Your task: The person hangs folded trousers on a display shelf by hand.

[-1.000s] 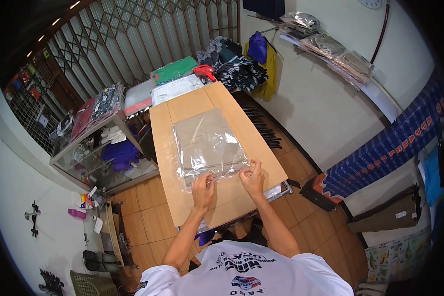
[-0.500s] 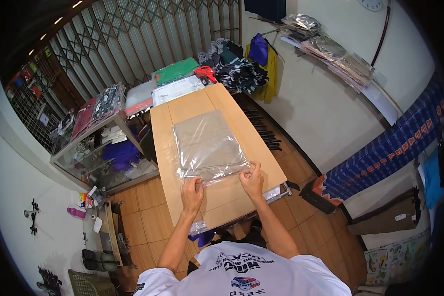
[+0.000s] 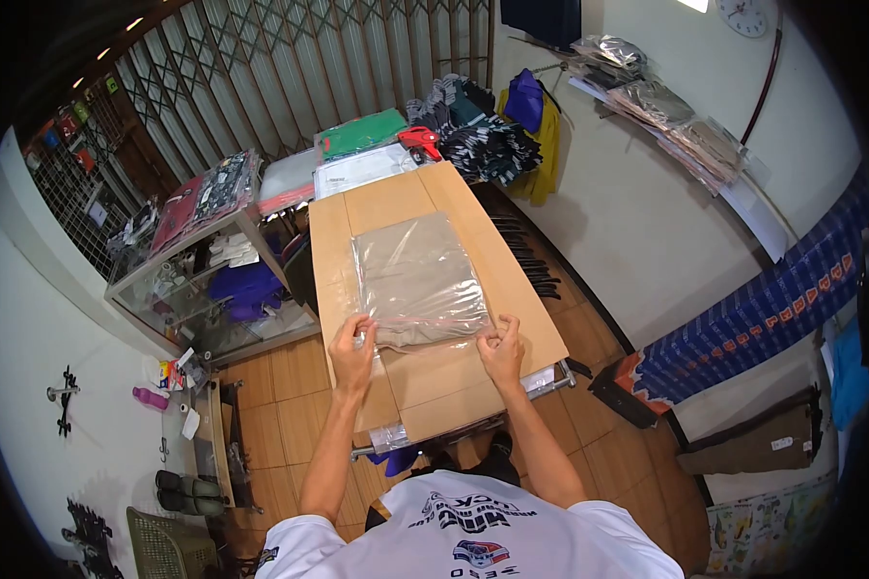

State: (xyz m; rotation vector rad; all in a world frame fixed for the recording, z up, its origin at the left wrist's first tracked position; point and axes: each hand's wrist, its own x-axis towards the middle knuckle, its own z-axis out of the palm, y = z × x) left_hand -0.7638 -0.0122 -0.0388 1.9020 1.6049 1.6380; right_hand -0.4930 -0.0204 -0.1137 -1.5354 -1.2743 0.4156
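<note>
A folded beige garment in a clear plastic bag (image 3: 420, 275) lies flat on the cardboard-topped table (image 3: 454, 391). At the bag's near left corner is my left hand (image 3: 352, 355), its fingers pinched on the plastic. My right hand (image 3: 501, 349) pinches the near right corner in the same way. Between the two hands, the bag's near edge is wrinkled, with a thin reddish line across it.
Beyond the table lie a green packet (image 3: 362, 133), a white packet (image 3: 365, 172) and a red tape dispenser (image 3: 420, 143). A glass display case (image 3: 212, 280) stands left. On the right, a long blue box (image 3: 743, 323) leans diagonally.
The near end of the bag has shifted and now shows a reddish line and more wrinkled beige cloth. My left hand has moved up and slightly left. The whole view has shifted slightly.
</note>
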